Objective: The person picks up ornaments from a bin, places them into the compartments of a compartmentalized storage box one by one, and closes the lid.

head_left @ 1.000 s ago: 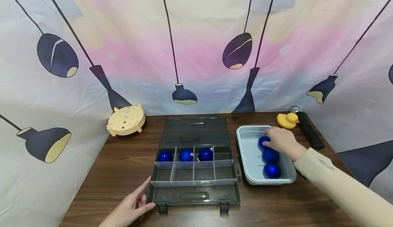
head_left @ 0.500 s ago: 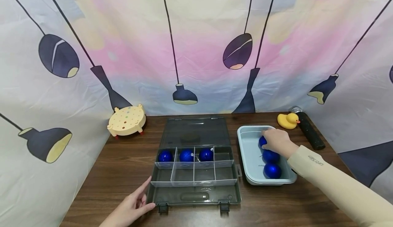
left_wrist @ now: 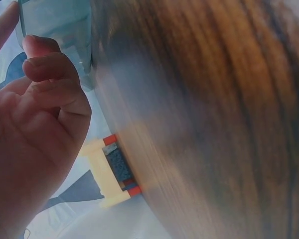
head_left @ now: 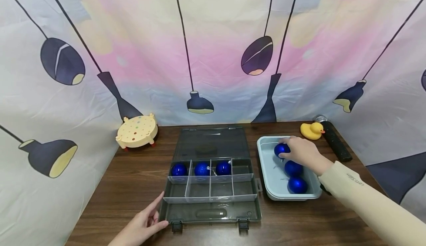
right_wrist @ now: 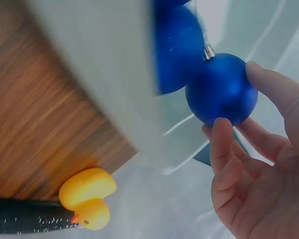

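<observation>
In the head view, my right hand (head_left: 301, 151) pinches a shiny blue Christmas ball (head_left: 281, 150) over the far end of a light-blue plastic tub (head_left: 271, 187). Its silver cap shows in the right wrist view, with thumb and fingers around the ball (right_wrist: 222, 89). Two more blue balls lie in the tub, the middle one (head_left: 293, 168) and the near one (head_left: 297, 185). My left hand (head_left: 141, 224) touches the front left corner of a dark clear compartment box (head_left: 209, 212), index finger and thumb extended. Blue balls (head_left: 179, 169) occupy three back-row compartments; the back right one holds none.
The box's lid (head_left: 211, 142) lies folded back behind it. A yellow toy duck (head_left: 311, 131) and a black microphone (head_left: 336, 140) are behind the tub, to the right. At the back left lies a cream stool-shaped toy (head_left: 137, 130). A printed cloth hangs behind the table.
My right hand has drawn the far ball up and leftward, away from the other balls. The near ball has shifted slightly right. My left hand stays at the box corner.
</observation>
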Motion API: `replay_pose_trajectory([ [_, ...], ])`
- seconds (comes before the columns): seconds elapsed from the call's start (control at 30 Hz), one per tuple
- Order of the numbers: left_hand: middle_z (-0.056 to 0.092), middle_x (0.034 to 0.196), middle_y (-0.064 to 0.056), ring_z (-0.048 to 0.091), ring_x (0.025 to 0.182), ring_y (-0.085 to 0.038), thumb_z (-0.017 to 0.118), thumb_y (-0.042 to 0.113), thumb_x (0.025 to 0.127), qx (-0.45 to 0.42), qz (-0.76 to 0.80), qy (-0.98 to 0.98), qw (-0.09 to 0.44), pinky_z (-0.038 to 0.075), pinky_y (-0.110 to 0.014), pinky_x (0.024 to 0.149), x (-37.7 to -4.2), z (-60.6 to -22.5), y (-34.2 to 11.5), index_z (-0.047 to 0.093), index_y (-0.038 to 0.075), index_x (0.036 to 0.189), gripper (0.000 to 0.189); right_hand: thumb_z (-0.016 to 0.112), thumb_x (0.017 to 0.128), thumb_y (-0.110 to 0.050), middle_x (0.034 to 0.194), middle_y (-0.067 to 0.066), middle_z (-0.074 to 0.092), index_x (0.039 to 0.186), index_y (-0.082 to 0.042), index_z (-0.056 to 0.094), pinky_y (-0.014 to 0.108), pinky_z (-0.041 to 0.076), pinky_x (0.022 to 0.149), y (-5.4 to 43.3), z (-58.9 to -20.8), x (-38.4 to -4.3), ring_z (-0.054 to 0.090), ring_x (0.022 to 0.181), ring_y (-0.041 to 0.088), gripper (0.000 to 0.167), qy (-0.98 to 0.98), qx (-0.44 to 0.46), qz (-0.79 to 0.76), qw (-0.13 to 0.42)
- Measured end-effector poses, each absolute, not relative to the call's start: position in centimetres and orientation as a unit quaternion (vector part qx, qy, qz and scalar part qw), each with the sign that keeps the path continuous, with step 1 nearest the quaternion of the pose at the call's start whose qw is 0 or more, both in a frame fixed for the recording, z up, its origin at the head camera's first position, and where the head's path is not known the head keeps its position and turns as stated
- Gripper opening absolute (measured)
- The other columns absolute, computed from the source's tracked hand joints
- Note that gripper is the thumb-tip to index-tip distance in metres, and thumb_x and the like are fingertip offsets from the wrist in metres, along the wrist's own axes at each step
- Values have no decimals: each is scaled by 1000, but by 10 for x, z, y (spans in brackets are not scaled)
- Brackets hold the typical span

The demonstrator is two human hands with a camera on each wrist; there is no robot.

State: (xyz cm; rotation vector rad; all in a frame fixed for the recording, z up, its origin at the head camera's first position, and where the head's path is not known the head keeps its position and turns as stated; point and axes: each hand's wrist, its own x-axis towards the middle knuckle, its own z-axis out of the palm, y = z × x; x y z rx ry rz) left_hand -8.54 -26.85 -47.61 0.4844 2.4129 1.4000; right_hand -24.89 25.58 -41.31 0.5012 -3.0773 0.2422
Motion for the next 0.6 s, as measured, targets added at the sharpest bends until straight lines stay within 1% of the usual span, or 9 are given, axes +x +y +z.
replay_pose_trajectory([
  [0.07, 45, 72, 5, 38, 55, -1, 64, 14, 94, 169, 490, 841, 155, 40, -23, 47, -85, -477, -268, 16, -2, 152, 77, 78, 80, -38, 112, 20, 63, 122, -4, 64, 49, 53, 71, 254, -410, -245, 63, 91, 31, 55, -982, 163, 96, 17],
  [0.2, 45, 72, 5, 38, 55, -1, 64, 14, 94, 168, 489, 842, 152, 40, -23, 47, -85, -477, -268, 16, -2, 152, 77, 78, 81, -39, 114, 20, 62, 124, -6, 63, 49, 53, 70, 249, -403, -236, 63, 91, 31, 56, -978, 166, 116, 48],
  [0.4, 45, 72, 5, 38, 55, -1, 64, 14, 94, 168, 487, 844, 149, 40, -23, 47, -85, -476, -267, 16, -1, 152, 77, 75, 83, -42, 113, 14, 63, 125, -10, 62, 45, 54, 67, 239, -394, -224, 63, 85, 27, 55, -969, 167, 151, 100],
  [0.5, 45, 72, 5, 38, 55, -1, 64, 14, 94, 168, 484, 846, 148, 40, -23, 48, -84, -476, -267, 16, -1, 152, 77, 73, 84, -45, 107, 10, 63, 127, -12, 60, 40, 53, 62, 233, -391, -219, 59, 77, 22, 56, -963, 171, 181, 103],
  [0.6, 45, 72, 5, 38, 55, -1, 65, 15, 94, 167, 482, 848, 147, 40, -23, 48, -84, -476, -267, 17, 0, 152, 77, 70, 86, -46, 105, 6, 63, 129, -13, 58, 33, 50, 57, 226, -390, -217, 54, 70, 17, 56, -955, 175, 223, 84],
])
